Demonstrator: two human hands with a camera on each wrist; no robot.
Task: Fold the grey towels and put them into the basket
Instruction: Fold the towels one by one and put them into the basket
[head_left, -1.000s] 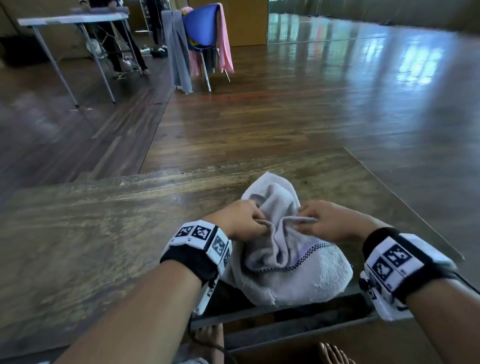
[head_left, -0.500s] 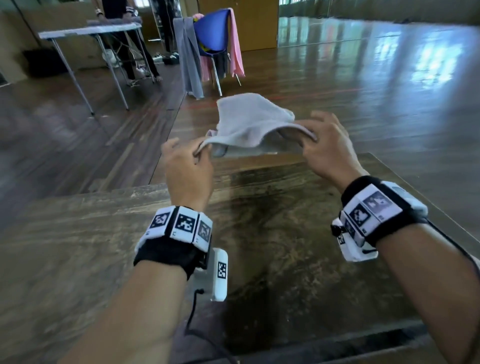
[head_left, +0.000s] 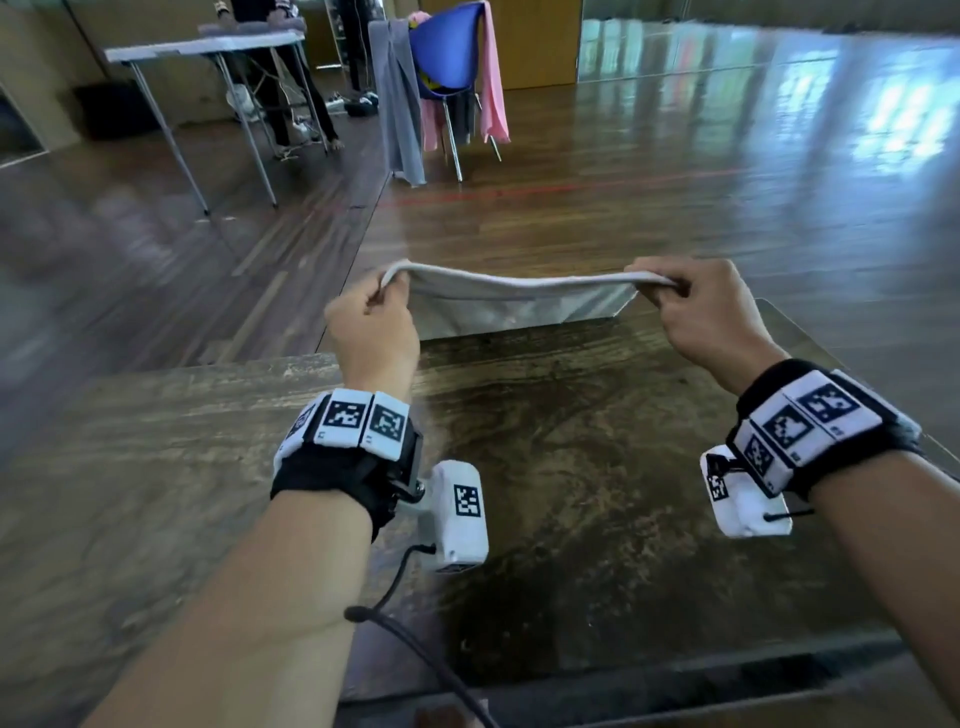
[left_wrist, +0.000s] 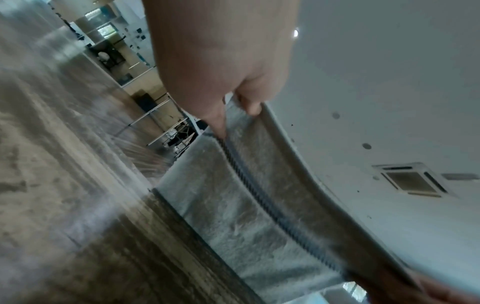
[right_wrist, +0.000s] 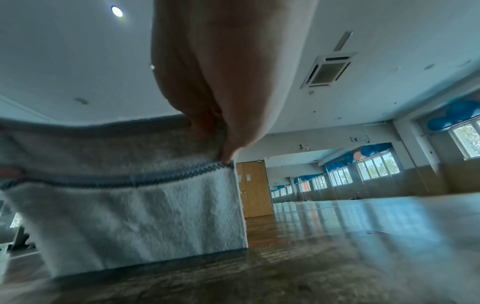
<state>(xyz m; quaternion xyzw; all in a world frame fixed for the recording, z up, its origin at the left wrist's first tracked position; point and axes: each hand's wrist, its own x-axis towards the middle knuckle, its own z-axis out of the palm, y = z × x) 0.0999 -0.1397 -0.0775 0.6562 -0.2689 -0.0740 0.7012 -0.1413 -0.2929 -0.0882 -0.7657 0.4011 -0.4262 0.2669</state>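
A grey towel (head_left: 511, 304) with a dark zigzag stripe hangs stretched between my two hands above the far edge of the wooden table (head_left: 597, 493). My left hand (head_left: 371, 325) pinches its left top corner, and my right hand (head_left: 696, 312) pinches the right top corner. The towel's lower edge reaches down to the tabletop. In the left wrist view the towel (left_wrist: 246, 205) runs away from my thumb and fingers (left_wrist: 244, 102). In the right wrist view the towel (right_wrist: 135, 216) hangs below my fingers (right_wrist: 228, 144). No basket is in view.
A blue chair (head_left: 447, 57) draped with grey and pink cloths stands on the floor beyond the table. A white folding table (head_left: 208, 47) with a person behind it stands at the far left. A cable (head_left: 415, 649) trails from my left wrist.
The towel was bunched at the near table edge, then lifted. My hands have since moved apart and forward, spreading it out flat between them over the far edge.
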